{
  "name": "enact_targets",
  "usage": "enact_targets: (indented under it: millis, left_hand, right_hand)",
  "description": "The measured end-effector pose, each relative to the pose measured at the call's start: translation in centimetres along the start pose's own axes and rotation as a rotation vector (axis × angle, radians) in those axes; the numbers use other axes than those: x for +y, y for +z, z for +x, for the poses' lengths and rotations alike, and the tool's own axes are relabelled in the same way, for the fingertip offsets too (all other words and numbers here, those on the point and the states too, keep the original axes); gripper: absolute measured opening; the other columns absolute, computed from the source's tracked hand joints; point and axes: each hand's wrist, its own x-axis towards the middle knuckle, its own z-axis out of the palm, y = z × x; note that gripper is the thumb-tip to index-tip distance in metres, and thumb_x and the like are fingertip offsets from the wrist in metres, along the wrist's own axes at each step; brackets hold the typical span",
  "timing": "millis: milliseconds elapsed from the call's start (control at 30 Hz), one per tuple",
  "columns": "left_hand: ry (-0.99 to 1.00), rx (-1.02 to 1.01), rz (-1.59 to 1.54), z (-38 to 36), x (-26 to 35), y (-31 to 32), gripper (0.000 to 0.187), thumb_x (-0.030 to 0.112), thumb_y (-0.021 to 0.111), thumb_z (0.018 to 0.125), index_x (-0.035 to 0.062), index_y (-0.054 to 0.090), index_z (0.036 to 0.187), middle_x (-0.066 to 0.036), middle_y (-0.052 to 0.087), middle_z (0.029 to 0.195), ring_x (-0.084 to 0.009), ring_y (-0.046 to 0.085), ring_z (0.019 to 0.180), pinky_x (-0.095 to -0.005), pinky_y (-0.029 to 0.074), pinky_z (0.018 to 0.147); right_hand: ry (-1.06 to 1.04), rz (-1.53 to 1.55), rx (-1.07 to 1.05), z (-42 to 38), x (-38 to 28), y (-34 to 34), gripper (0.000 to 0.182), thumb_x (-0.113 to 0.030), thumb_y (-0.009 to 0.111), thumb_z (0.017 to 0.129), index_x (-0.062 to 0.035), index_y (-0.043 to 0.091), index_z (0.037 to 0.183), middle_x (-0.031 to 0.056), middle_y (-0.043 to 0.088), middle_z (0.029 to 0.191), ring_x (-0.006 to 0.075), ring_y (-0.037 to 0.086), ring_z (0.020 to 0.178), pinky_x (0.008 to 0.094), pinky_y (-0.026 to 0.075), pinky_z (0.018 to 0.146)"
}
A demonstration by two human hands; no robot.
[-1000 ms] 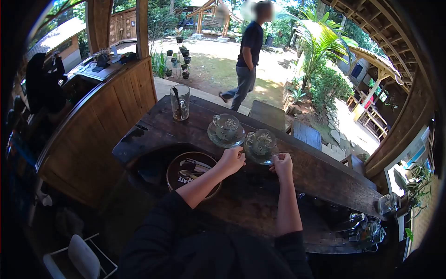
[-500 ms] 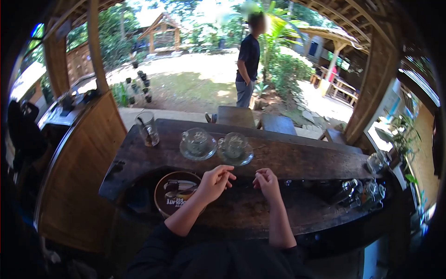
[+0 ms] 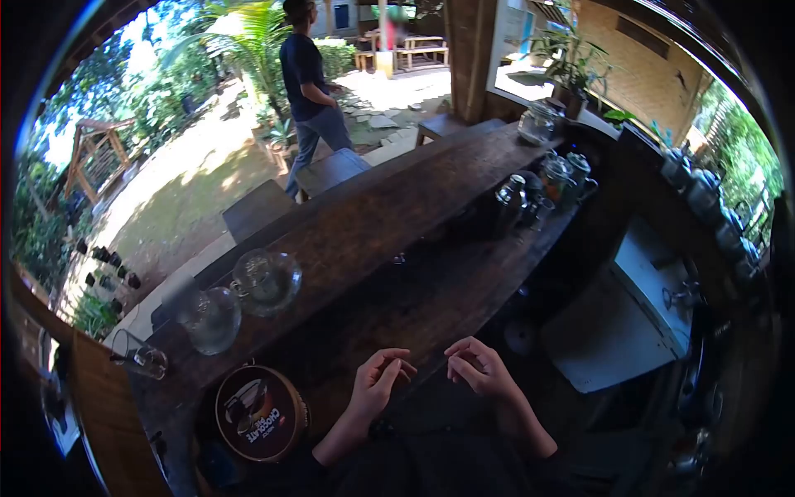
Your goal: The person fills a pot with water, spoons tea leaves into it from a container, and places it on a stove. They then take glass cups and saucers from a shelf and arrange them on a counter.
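My left hand (image 3: 382,383) hovers over the near edge of the dark wooden counter (image 3: 356,248), its fingers loosely bent and nothing in them. Level with it, a short gap to the right, my right hand (image 3: 480,369) is also empty, with fingers half curled. Left of my left hand stands a round brown container (image 3: 240,398) with "chocolate" printed on its lid. Beyond it, on the raised ledge, are a clear glass cup on a saucer (image 3: 267,282), a second glass cup and saucer (image 3: 211,321), and a tall drinking glass (image 3: 147,359) holding something dark and slim.
Glass jars (image 3: 556,170) and a metal shaker (image 3: 511,195) stand at the counter's far right end, near a larger glass jar (image 3: 537,124). A pale cabinet (image 3: 617,306) is at right. Beyond the counter are stools (image 3: 269,207) and a person (image 3: 306,91).
The view has swung to the right, bringing the pale cabinet into sight. Both hands have drawn back from near the cups. The person outside has turned and is mid-stride.
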Motion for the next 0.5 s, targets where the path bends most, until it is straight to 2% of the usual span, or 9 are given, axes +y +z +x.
enact_targets:
  millis: [100,167,233,300,500]
  left_hand:
    - [-0.028,-0.114,0.011,-0.2,-0.5,2.8,0.021,0.007,0.041,0.091,-0.0015,0.052,0.107,-0.01,0.062,0.084,-0.0115,0.058,0.073,-0.0237,0.046,0.066]
    - [-0.063,-0.293,0.068,-0.6,-1.3,4.8,0.02,0.006,0.041,0.09,-0.0019,0.053,0.105,-0.01,0.062,0.084,-0.011,0.057,0.076,-0.0233,0.046,0.069]
    - [-0.095,-0.389,0.092,-1.1,-2.2,7.0,0.02,0.006,0.041,0.09,-0.0021,0.053,0.105,-0.009,0.061,0.084,-0.0109,0.057,0.077,-0.0243,0.046,0.07]
    - [-0.097,-0.484,0.107,-1.8,-3.6,9.7,0.02,0.006,0.042,0.09,-0.0021,0.053,0.104,-0.009,0.061,0.084,-0.0112,0.057,0.079,-0.0247,0.046,0.071]
    - [-0.166,-0.765,0.062,-6.4,-7.2,24.1,0.02,0.008,0.043,0.09,-0.0009,0.054,0.104,-0.007,0.061,0.084,-0.0103,0.056,0.079,-0.0237,0.045,0.072]
  right_hand:
    - [0.008,0.021,0.131,-5.6,0.3,-2.6,0.013,-0.008,0.05,0.088,0.0008,0.052,0.097,0.0032,0.057,0.072,0.0082,0.056,0.067,0.0204,0.045,0.06]
    - [0.008,0.079,0.236,-10.1,0.1,-3.9,0.013,-0.007,0.049,0.088,0.0014,0.052,0.097,0.0038,0.056,0.073,0.0091,0.057,0.068,0.0209,0.045,0.061]
    - [0.008,0.124,0.31,-15.2,0.5,-5.0,0.013,-0.007,0.049,0.088,0.0016,0.051,0.097,0.0045,0.056,0.075,0.0096,0.056,0.07,0.0212,0.045,0.063]
    - [0.095,0.163,0.466,-20.8,0.0,-5.9,0.013,-0.008,0.049,0.088,0.0012,0.051,0.098,0.0049,0.056,0.075,0.0097,0.056,0.071,0.0216,0.045,0.064]
    - [0.177,0.102,0.845,-39.7,-1.3,-6.5,0.014,-0.008,0.048,0.088,0.0003,0.051,0.099,0.0055,0.056,0.075,0.0097,0.054,0.07,0.0226,0.045,0.065]
